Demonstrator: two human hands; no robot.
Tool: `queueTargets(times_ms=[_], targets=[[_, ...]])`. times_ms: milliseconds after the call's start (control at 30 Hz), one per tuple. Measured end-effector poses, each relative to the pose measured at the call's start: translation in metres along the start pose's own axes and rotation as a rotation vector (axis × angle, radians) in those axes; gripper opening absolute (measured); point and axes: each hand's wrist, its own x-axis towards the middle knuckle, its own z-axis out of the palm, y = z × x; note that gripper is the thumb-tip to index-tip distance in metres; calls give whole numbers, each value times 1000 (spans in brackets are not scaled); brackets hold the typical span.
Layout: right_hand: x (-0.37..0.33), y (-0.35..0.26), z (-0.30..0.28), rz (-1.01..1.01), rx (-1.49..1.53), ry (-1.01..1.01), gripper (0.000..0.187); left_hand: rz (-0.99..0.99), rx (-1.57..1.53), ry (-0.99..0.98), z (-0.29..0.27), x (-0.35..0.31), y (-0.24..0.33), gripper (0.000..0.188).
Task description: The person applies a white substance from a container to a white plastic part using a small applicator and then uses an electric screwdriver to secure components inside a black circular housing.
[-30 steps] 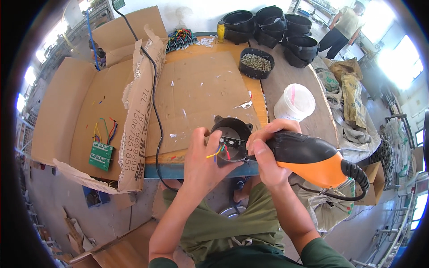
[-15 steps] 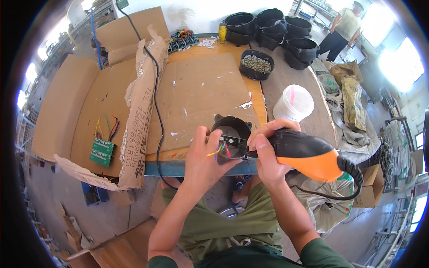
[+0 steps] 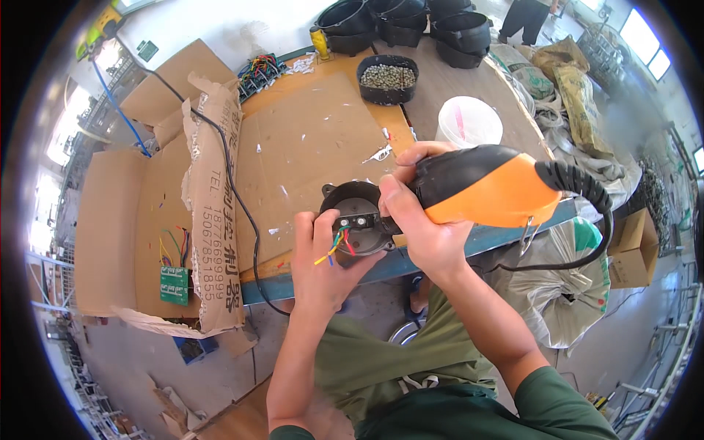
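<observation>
My left hand [image 3: 317,257] is closed around the wall of a round black plastic housing [image 3: 358,193] at the table's front edge. Inside it sits a small black block with two bright screw heads, the terminal block [image 3: 353,221]. Red, yellow, green and blue wires [image 3: 339,243] hang out beside my fingers. My right hand [image 3: 429,227] grips the front of an orange-and-black corded power tool [image 3: 488,183], its nose pointing left at the housing. My fingers and the housing's rim hide the tool's tip, so contact cannot be made out.
At left, an open cardboard box [image 3: 110,235] holds a green circuit board [image 3: 174,284] with wires. A black cable [image 3: 233,176] crosses the cardboard sheet [image 3: 308,139]. Beyond are a tub of small metal parts [image 3: 387,77], a white bucket [image 3: 469,121] and stacked black housings [image 3: 460,33]. Sacks [image 3: 579,103] lie right.
My view has shifted, so the table's contents sit higher and further left. The power tool's rear has swung up. Both hands keep their hold on the housing and the tool.
</observation>
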Motion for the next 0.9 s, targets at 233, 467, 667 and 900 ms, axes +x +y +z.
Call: queueTargets(times_ms=[233,467,667,900], targets=[[9,6,-7,-115,-132,-69,30,35,27,-3,-1,2,-1,69],[12,5,-8,-44,-41,-48,31,18,13,4,0,3,3,66],[12,3,-6,-49,-8,-26,31,35,26,5,1,3,1,66],[10,5,-6,-20,13,-7,30,51,93,-6,-2,3,2,75]])
